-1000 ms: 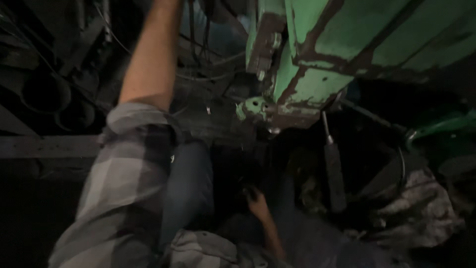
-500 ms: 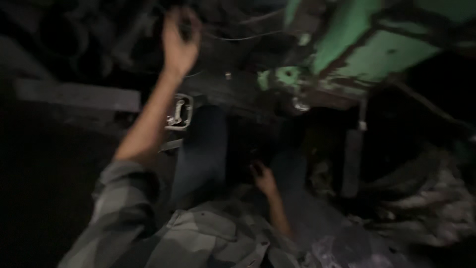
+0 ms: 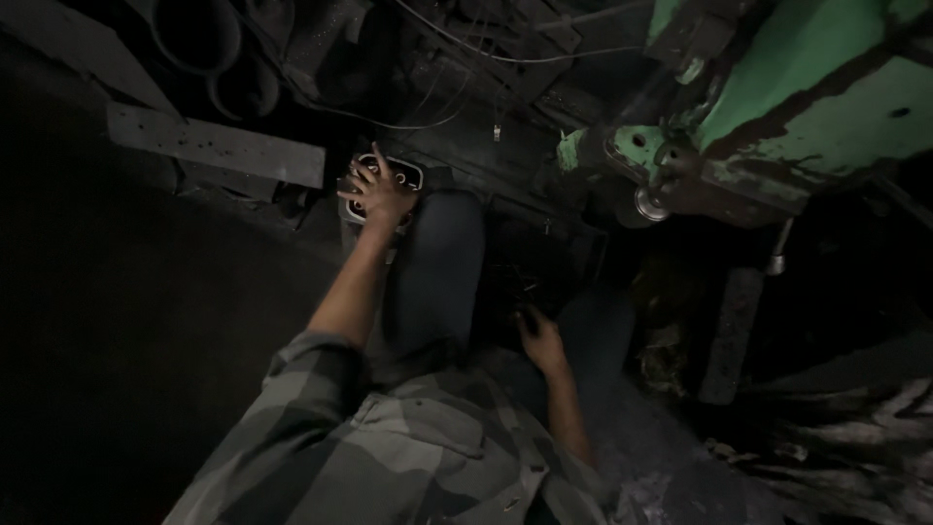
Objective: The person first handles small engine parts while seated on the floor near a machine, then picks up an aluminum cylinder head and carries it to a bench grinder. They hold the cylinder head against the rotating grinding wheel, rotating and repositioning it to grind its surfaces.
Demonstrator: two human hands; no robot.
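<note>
- My left hand (image 3: pixel 379 192) reaches out ahead of me, fingers spread, and rests flat on a small light-rimmed metal box (image 3: pixel 387 175) with a rounded-rectangle frame.
- The box sits just beyond my left knee (image 3: pixel 442 243), at the near end of a grey wooden plank (image 3: pixel 216 146) that runs off to the left.
- My right hand (image 3: pixel 540 340) is low in the dark gap between my legs; its fingers look loosely curled, but it is too dim to tell whether they hold anything.
- I wear a grey checked shirt (image 3: pixel 389 447), the left sleeve pushed up above the elbow, and dark trousers.
- To my right stands a green machine (image 3: pixel 807 97) with worn, peeling paint showing dark brown streaks; a round green lug (image 3: pixel 637 146) with a hole and a shiny bolt head (image 3: pixel 646 202) sit at its lower left corner.
- A dark flat bar (image 3: pixel 727 335) hangs upright below the machine from a thin rod.
- Thin wires (image 3: pixel 486 53) loop across the dark clutter at the top, beside two dark rings (image 3: pixel 199 39) at the upper left.
- I see no readable label or sign anywhere; the box's frame is the only pale shape near my hands.
</note>
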